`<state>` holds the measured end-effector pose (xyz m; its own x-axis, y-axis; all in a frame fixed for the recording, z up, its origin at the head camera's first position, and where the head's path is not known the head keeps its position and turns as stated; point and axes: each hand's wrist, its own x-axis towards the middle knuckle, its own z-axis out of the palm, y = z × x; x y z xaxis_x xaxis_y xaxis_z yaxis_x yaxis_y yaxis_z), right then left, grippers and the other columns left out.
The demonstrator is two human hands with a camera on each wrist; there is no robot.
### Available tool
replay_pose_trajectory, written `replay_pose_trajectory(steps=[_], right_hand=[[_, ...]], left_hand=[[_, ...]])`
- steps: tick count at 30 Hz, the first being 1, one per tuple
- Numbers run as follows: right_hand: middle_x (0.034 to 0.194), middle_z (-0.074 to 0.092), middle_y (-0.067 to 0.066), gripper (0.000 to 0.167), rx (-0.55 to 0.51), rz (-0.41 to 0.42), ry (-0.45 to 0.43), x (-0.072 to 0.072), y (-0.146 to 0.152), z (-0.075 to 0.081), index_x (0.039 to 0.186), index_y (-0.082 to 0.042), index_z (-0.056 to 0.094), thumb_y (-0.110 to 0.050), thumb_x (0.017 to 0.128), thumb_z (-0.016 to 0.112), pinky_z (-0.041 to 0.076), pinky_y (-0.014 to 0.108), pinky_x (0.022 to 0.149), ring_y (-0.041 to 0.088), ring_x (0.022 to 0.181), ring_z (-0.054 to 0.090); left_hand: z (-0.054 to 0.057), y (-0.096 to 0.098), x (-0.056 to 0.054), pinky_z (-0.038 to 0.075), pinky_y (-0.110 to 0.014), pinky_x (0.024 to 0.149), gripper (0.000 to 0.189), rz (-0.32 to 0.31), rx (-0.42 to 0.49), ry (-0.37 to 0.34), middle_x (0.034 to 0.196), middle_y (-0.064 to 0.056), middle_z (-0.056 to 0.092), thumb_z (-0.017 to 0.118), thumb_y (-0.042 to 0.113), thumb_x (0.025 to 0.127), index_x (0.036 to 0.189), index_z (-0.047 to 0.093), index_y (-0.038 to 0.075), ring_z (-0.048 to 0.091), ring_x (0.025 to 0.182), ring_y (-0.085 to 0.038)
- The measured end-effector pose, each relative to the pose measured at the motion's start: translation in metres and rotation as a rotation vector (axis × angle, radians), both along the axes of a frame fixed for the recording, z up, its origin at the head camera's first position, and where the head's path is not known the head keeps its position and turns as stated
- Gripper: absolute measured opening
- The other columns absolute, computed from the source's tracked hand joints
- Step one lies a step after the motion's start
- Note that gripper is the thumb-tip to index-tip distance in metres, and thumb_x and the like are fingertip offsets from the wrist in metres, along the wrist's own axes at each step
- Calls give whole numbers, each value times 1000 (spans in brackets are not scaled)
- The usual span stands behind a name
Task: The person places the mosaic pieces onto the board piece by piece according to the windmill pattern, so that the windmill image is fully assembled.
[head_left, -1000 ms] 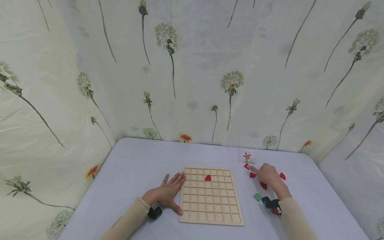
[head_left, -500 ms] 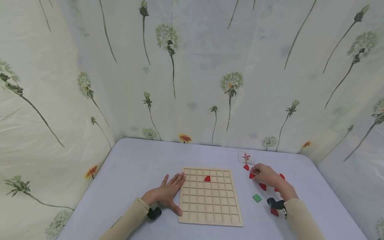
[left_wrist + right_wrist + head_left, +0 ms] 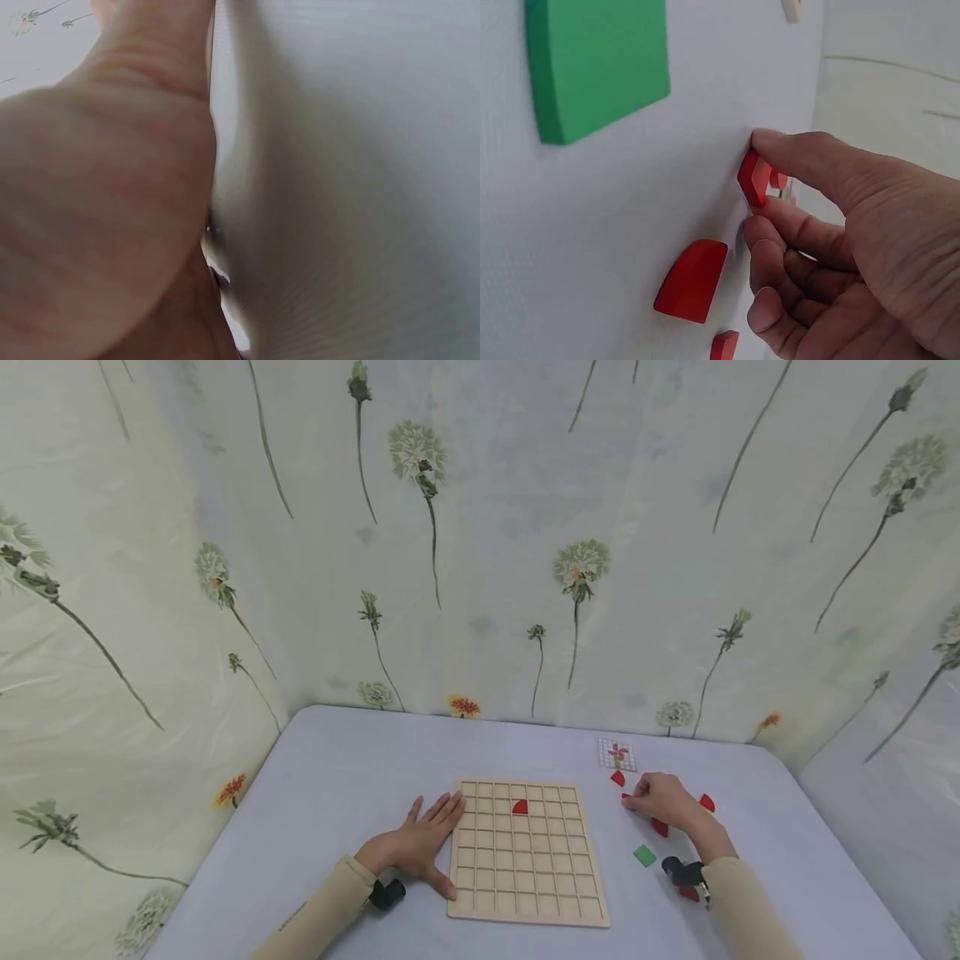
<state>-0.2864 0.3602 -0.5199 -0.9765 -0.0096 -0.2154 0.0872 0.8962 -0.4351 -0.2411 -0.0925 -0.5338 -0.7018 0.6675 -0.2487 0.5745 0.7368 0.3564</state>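
Note:
My left hand [image 3: 416,843] lies with spread fingers along the left edge of a wooden grid board [image 3: 525,903]; its palm side fills much of the left wrist view. One red quarter-circle piece [image 3: 521,807] sits in a cell near the board's top. To the right of the board, my right hand [image 3: 663,800] pinches another red piece [image 3: 754,178] between thumb and index finger, close over the table. The right wrist view shows this piece tilted on edge, the other fingers curled below it. A further red piece [image 3: 618,778] lies just beyond the fingertips.
Behind the right hand lies a small card [image 3: 617,753] printed with a red pinwheel on a grid. A green square [image 3: 645,855] rests between board and right wrist. More red pieces, such as one [image 3: 660,828] under the hand and one [image 3: 707,802] farther right, are scattered there.
My right hand has drawn back from the red piece by the card, which has turned slightly. It now pinches the neighbouring red piece. The left hand and board stay put.

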Motion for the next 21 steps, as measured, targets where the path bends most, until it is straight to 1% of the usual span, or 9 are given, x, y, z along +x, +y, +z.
replay_pose_trajectory(steps=[4,8,11,14,16,18,21], right_hand=[[75,57,5,31,-1,-29,3,3,-2,1,92,-4,62,-32,85,74,44,28,59,19,68,51],[76,57,6,32,-4,-36,6,3,-2,1,92,-4,61,-32,84,74,44,28,60,19,70,52],[79,58,6,38,-8,-24,19,3,0,1,95,-4,61,-37,83,75,45,28,62,19,73,52],[87,60,5,43,-29,-1,35,4,3,0,102,-5,60,-40,81,76,49,30,68,19,79,53],[92,61,6,44,-54,28,45,5,5,-2,107,-5,60,-37,81,77,50,31,71,20,83,52],[95,61,5,42,-76,52,51,6,7,-3,111,-6,61,-30,81,77,51,31,73,20,86,52],[95,60,5,36,-100,91,60,6,9,-7,112,-7,62,-22,83,76,49,29,71,21,86,51]], left_hand=[[-1,0,0,-7,-59,117,135,7,-9,1,164,-6,-10,75,70,63,156,-3,9,-9,151,-26],[-3,0,-2,-9,-58,117,136,9,-10,-2,163,-5,-12,75,70,63,156,-4,9,-10,151,-25],[-4,0,-2,-9,-59,116,136,2,3,-2,163,-6,-12,75,70,63,155,-5,9,-10,151,-26],[-3,0,-2,-9,-60,116,136,-6,11,-3,163,-8,-12,75,70,64,155,-5,8,-10,151,-27],[-2,0,-2,-8,-60,116,136,-7,12,-5,163,-8,-12,75,69,64,155,-5,7,-9,151,-28],[-1,0,-1,-8,-60,116,136,-4,7,-7,163,-8,-11,75,69,64,155,-4,7,-9,151,-28],[1,0,0,-8,-60,116,135,3,-2,-8,163,-8,-11,75,69,64,155,-3,7,-8,151,-28]])
